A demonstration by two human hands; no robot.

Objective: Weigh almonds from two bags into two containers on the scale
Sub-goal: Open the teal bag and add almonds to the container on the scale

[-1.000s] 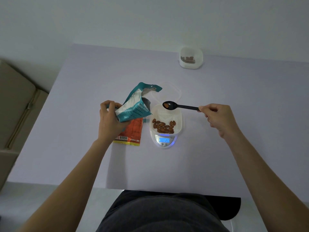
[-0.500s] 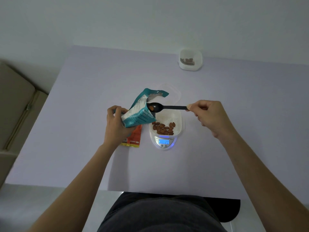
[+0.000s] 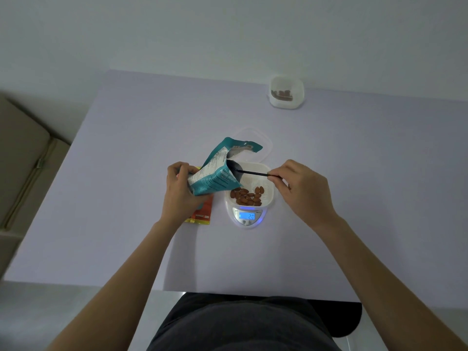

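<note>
My left hand (image 3: 181,191) grips teal bag (image 3: 215,173), tilted, centre frame. My right hand (image 3: 301,188) pinches black spoon (image 3: 253,172), its bowl at bag mouth. Bag hides left rim of white container (image 3: 267,182). Almonds (image 3: 247,195) inside, on scale (image 3: 247,216). Orange bag (image 3: 203,211) half hidden under my left hand. Clear lid (image 3: 263,140) behind. Second container (image 3: 286,92) upper right on desk (image 3: 126,173).

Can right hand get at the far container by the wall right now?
Likely not yet: right hand pinches the spoon, bowl in the teal bag. Nothing stands between it and the far container.
</note>
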